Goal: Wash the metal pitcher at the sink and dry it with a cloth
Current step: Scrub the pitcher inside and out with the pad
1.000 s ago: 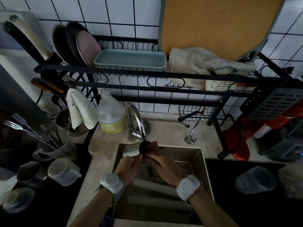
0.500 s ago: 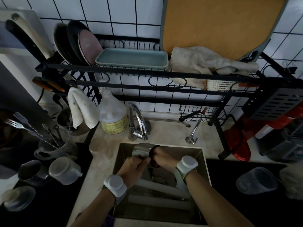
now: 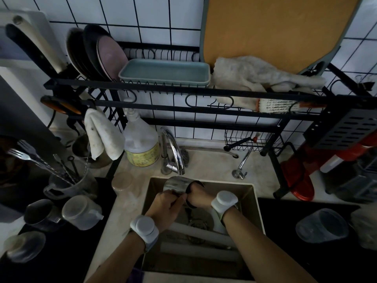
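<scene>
**Step in hand: scrubbing the interior.** The cylindrical polished-metal pitcher [image 3: 176, 183] lies on its side above the beige rectangular sink [image 3: 247, 201]. It sits just below the spout of the curved chrome faucet [image 3: 173, 149], with its mouth turned to the person's right.

- **Left hand** [image 3: 165, 205]: its curled fingers wrap the pitcher's lower wall.
- **Right hand** [image 3: 196, 196]: it is pushed into the mouth. Its fingers are hidden, so whether they are spread or clutching a scrubber cannot be told (a dark edge shows at the rim).
- **Water flow:** this cannot be told either.

**Recommended:**
1. Clamp the body firmly with the left hand.
2. Rotate the pitcher in stages, sweeping the base and wall seam.
3. Hold it low over the basin, since wet metal is likely slippery.

For drying, the stained white cloth [image 3: 102, 135] hangs from the black wire rack [image 3: 163, 92], near the left side.
</scene>
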The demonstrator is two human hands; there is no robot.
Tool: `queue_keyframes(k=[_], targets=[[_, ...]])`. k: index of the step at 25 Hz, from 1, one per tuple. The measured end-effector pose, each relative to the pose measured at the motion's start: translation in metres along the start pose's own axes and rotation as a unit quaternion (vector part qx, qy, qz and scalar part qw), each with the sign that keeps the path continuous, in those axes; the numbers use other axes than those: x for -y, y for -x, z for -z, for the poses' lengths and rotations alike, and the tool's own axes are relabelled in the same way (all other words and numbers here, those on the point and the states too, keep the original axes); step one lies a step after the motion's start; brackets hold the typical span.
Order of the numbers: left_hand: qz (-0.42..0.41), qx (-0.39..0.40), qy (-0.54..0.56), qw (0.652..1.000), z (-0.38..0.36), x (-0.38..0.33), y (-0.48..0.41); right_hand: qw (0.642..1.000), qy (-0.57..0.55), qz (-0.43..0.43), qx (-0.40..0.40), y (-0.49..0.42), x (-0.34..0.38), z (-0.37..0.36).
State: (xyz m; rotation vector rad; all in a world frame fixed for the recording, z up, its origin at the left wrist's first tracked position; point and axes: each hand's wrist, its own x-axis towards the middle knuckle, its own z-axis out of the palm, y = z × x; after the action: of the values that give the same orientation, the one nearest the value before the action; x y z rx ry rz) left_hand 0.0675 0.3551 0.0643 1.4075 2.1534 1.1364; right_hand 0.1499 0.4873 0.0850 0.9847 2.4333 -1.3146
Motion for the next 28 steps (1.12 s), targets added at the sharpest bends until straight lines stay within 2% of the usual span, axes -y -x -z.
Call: queue_keyframes(k=[2, 4, 9, 12, 14, 17, 20, 22, 24, 28], targets=[[-0.011, -0.007, -0.002, 1.0, 0.002, 0.005, 0.0, 0.997, 0.018, 0.018, 0.068, 0.007, 0.001, 0.005], [-0.01, -0.009, -0.004, 1.0, 0.004, 0.009, -0.001, 0.994, 0.072, 0.031, 0.079, 0.009, 0.001, 0.012], [-0.01, -0.006, 0.002, 1.0, 0.001, -0.001, -0.006, 0.985, 0.164, 0.043, -0.006, 0.019, 0.005, 0.006], [-0.01, -0.012, 0.008, 1.0, -0.001, -0.006, -0.005, 0.991, 0.128, 0.034, -0.028, 0.018, 0.003, -0.003], [0.009, -0.007, 0.0, 1.0, -0.002, -0.008, -0.002, 0.994, 0.104, -0.009, -0.01, 0.011, 0.002, -0.003], [0.02, -0.014, 0.002, 1.0, -0.002, -0.009, 0.002, 0.998, -0.016, -0.047, -0.025, 0.006, -0.002, -0.005], [0.021, -0.021, 0.017, 0.999, -0.002, -0.011, 0.003, 0.998, -0.059, 0.01, -0.01, 0.011, -0.011, -0.001], [0.031, -0.018, 0.023, 0.999, 0.002, -0.009, 0.001, 0.995, -0.068, 0.056, 0.04, 0.016, -0.012, 0.007], [0.035, -0.004, 0.01, 0.999, 0.006, -0.007, 0.0, 0.993, -0.011, 0.097, 0.061, 0.02, -0.012, 0.016], [0.033, 0.008, 0.022, 0.999, 0.005, -0.015, -0.001, 0.976, 0.171, 0.132, 0.0, 0.023, -0.005, 0.019]])
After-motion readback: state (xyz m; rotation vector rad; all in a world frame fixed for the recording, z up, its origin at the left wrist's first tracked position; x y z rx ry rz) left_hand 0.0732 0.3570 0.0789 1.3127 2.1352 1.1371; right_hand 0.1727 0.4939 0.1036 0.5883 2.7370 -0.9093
